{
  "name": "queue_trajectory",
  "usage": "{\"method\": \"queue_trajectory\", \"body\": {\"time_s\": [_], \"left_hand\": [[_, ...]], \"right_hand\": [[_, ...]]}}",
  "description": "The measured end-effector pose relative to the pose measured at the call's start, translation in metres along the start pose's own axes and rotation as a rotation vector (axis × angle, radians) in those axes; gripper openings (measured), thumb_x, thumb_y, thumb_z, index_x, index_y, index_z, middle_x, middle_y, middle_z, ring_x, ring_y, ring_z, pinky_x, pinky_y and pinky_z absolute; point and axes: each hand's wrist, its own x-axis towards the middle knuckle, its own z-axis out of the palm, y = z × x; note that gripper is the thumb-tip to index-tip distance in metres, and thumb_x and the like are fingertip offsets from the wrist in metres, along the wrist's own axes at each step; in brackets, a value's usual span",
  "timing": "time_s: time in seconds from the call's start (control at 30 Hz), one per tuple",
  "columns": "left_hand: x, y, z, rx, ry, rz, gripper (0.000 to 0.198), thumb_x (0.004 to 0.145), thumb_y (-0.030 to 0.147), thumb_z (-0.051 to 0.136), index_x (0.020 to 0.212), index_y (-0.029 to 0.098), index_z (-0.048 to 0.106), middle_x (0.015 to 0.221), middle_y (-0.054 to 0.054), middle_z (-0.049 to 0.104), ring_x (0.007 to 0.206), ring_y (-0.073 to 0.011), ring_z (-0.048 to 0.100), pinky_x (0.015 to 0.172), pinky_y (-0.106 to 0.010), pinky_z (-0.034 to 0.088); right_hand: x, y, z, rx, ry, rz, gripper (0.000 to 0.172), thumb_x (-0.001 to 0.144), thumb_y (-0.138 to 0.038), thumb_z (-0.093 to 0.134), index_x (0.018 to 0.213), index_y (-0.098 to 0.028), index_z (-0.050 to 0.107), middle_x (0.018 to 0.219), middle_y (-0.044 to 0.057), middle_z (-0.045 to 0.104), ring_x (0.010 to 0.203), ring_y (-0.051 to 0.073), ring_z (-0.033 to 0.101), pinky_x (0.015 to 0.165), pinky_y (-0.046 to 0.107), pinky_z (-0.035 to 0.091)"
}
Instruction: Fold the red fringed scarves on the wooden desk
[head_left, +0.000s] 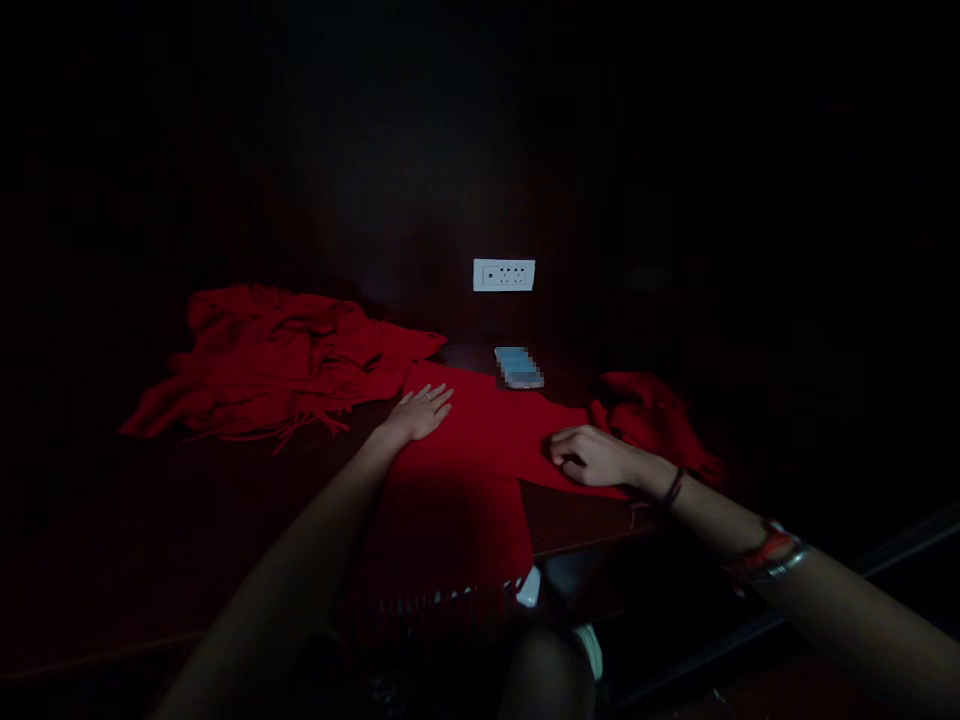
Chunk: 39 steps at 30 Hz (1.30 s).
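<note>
A red fringed scarf [465, 470] lies spread across a dark table [187, 520], its fringed end hanging over the front edge. My left hand [421, 410] rests flat on the scarf's far left edge, fingers stretched out. My right hand [592, 457] lies on the scarf's right side with its fingers curled down onto the cloth. Whether it pinches the fabric is hard to see in the dim light. Bracelets circle my right wrist and forearm.
A second red fringed cloth [285, 360] lies bunched at the back left. More red fabric [652, 410] is heaped at the right. A small bluish object [519, 367] sits near the wall, below a white wall socket [504, 275]. The room is very dark.
</note>
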Motion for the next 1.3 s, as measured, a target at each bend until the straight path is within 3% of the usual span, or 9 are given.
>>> {"method": "queue_trajectory", "body": {"time_s": [0.1, 0.23, 0.43, 0.53, 0.77, 0.9, 1.07, 1.2, 1.3], "left_hand": [[-0.001, 0.002, 0.000, 0.024, 0.032, 0.001, 0.047, 0.084, 0.038, 0.015, 0.128, 0.022, 0.021, 0.134, 0.000, 0.017, 0.122, -0.0199, 0.015, 0.095, -0.041, 0.017], [-0.002, 0.002, 0.003, 0.056, 0.118, 0.099, 0.046, 0.084, 0.035, 0.016, 0.127, 0.022, 0.024, 0.134, -0.001, 0.018, 0.122, -0.0182, 0.016, 0.096, -0.038, 0.017], [0.001, -0.004, 0.006, 0.021, 0.020, 0.051, 0.047, 0.084, 0.040, 0.014, 0.129, 0.026, 0.018, 0.135, -0.001, 0.015, 0.122, -0.0218, 0.013, 0.095, -0.039, 0.017], [0.003, -0.005, 0.006, 0.024, 0.009, 0.026, 0.048, 0.084, 0.041, 0.014, 0.129, 0.026, 0.017, 0.135, -0.001, 0.013, 0.122, -0.0222, 0.012, 0.096, -0.038, 0.017], [0.007, -0.008, 0.008, 0.042, 0.008, 0.034, 0.048, 0.084, 0.039, 0.014, 0.129, 0.024, 0.016, 0.135, 0.000, 0.013, 0.122, -0.0206, 0.013, 0.096, -0.037, 0.017], [0.003, -0.006, 0.006, 0.087, 0.036, 0.023, 0.048, 0.083, 0.037, 0.016, 0.129, 0.023, 0.019, 0.135, -0.001, 0.017, 0.121, -0.0199, 0.017, 0.095, -0.037, 0.020], [-0.005, 0.004, 0.002, 0.136, 0.177, 0.113, 0.046, 0.083, 0.034, 0.019, 0.125, 0.020, 0.029, 0.133, -0.003, 0.022, 0.121, -0.0169, 0.020, 0.097, -0.033, 0.017], [-0.007, 0.007, 0.004, 0.071, 0.026, 0.183, 0.048, 0.082, 0.039, 0.017, 0.128, 0.024, 0.020, 0.135, 0.000, 0.015, 0.122, -0.0183, 0.012, 0.096, -0.036, 0.017], [-0.007, 0.006, 0.005, 0.064, -0.027, 0.171, 0.048, 0.083, 0.039, 0.016, 0.129, 0.026, 0.015, 0.136, 0.001, 0.011, 0.123, -0.0190, 0.008, 0.096, -0.037, 0.015]], "right_hand": [[0.001, 0.004, -0.013, 0.010, 0.016, 0.038, 0.015, 0.065, -0.007, 0.039, 0.062, -0.016, 0.050, 0.064, 0.000, 0.049, 0.058, 0.009, 0.043, 0.060, 0.021, 0.033], [0.055, 0.015, -0.022, 0.021, 0.151, 0.020, 0.018, 0.065, -0.007, 0.040, 0.073, -0.015, 0.055, 0.074, 0.002, 0.054, 0.068, 0.011, 0.047, 0.068, 0.023, 0.035], [0.128, 0.031, 0.005, -0.070, 0.076, -0.078, 0.017, 0.065, -0.009, 0.043, 0.077, -0.014, 0.054, 0.079, 0.005, 0.052, 0.073, 0.013, 0.045, 0.070, 0.025, 0.035], [0.114, 0.036, 0.013, -0.110, 0.082, -0.095, 0.013, 0.066, -0.010, 0.040, 0.073, -0.015, 0.051, 0.072, 0.003, 0.049, 0.069, 0.013, 0.043, 0.068, 0.025, 0.034], [0.013, 0.051, 0.001, -0.113, 0.063, 0.080, 0.014, 0.065, -0.011, 0.041, 0.074, -0.015, 0.051, 0.075, 0.004, 0.050, 0.071, 0.014, 0.044, 0.069, 0.026, 0.034], [-0.018, 0.054, -0.009, -0.085, 0.061, 0.162, 0.016, 0.066, -0.009, 0.040, 0.073, -0.014, 0.054, 0.075, 0.004, 0.052, 0.070, 0.014, 0.047, 0.070, 0.026, 0.036], [0.018, 0.028, -0.010, -0.046, 0.198, 0.099, 0.022, 0.068, -0.006, 0.037, 0.078, -0.014, 0.056, 0.082, 0.005, 0.054, 0.077, 0.014, 0.047, 0.076, 0.026, 0.035], [0.074, -0.001, 0.009, -0.059, 0.176, -0.058, 0.024, 0.068, -0.006, 0.039, 0.086, -0.014, 0.053, 0.089, 0.006, 0.053, 0.083, 0.015, 0.044, 0.078, 0.027, 0.033], [0.089, -0.009, 0.019, -0.110, 0.144, -0.090, 0.017, 0.069, -0.010, 0.039, 0.080, -0.015, 0.051, 0.080, 0.006, 0.051, 0.077, 0.015, 0.043, 0.075, 0.028, 0.033]]}}
